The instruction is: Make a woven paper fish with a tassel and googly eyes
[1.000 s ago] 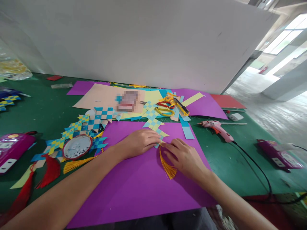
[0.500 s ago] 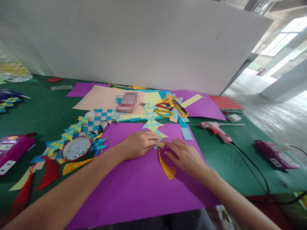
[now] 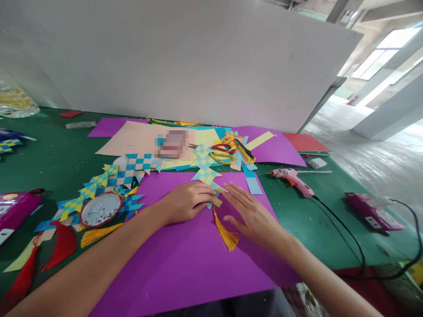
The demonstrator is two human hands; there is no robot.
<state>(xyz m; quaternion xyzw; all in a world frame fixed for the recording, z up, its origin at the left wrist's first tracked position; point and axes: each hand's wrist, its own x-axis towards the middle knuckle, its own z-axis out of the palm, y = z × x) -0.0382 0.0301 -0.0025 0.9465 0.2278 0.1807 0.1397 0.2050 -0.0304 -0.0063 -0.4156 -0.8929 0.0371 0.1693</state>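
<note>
A light-blue and yellow woven paper fish (image 3: 206,175) lies at the top of a purple paper sheet (image 3: 185,268), with a yellow tassel (image 3: 226,233) hanging from its near end. My left hand (image 3: 190,202) holds that end from the left, its fingers together and the thumb tucked below; the fingertips partly cover the weave. Just to the right, my right hand (image 3: 249,213) is open, fingers stretched out and thumb apart. Its fingertips are at the edge of the paper strips; whether they touch cannot be made out.
Finished woven fish (image 3: 139,163), a round dish of small eyes (image 3: 101,209) and red tassels (image 3: 61,244) lie left. Behind are scissors (image 3: 223,156), a cutter (image 3: 246,152) and paper strips (image 3: 254,185). A pink glue gun (image 3: 294,180) and a purple power strip (image 3: 373,211) are right.
My right hand's fingers have straightened and lifted slightly off the paper end, showing more of the strips. My left hand stays on the fish. The whole view has shifted slightly.
</note>
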